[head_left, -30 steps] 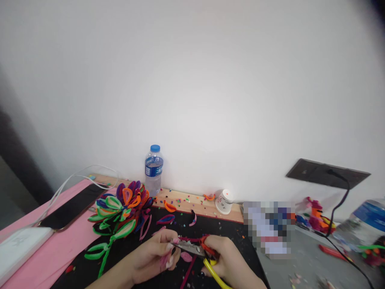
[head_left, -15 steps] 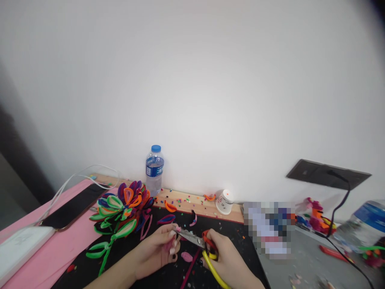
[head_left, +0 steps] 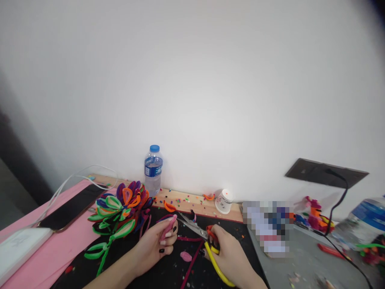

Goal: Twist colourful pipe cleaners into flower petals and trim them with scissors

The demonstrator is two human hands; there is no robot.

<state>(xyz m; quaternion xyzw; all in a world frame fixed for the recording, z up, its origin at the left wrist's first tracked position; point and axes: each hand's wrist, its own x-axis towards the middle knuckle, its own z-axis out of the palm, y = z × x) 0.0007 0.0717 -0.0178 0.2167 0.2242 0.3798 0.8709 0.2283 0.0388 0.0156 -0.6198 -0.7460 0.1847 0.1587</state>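
Observation:
My left hand point(head_left: 161, 243) pinches a folded pink pipe cleaner point(head_left: 168, 228), its fuzzy tip sticking up past the fingers. Just right of that tip are the blades of the scissors point(head_left: 197, 230), slightly parted and apart from the pink piece. My right hand point(head_left: 224, 249) is closed around their red and yellow handles. A magenta pipe cleaner point(head_left: 191, 267) runs over the black mat point(head_left: 162, 277) between my hands. Beside it lies a loose pink fuzzy oval point(head_left: 185, 256). Left of my left hand rests a bunch of colourful pipe-cleaner flowers point(head_left: 126, 204) with green leaves.
A water bottle point(head_left: 153, 170) and an upturned paper cup point(head_left: 223, 201) stand along the wall among coloured scraps. A phone point(head_left: 72, 206) and a white box point(head_left: 24, 255) lie on pink cloth at left. At right, a black cable point(head_left: 333, 208) hangs from the socket.
The scissors have come away from the tip of the pink pipe cleaner. My left hand has turned and shifted slightly left, showing more of the pink piece.

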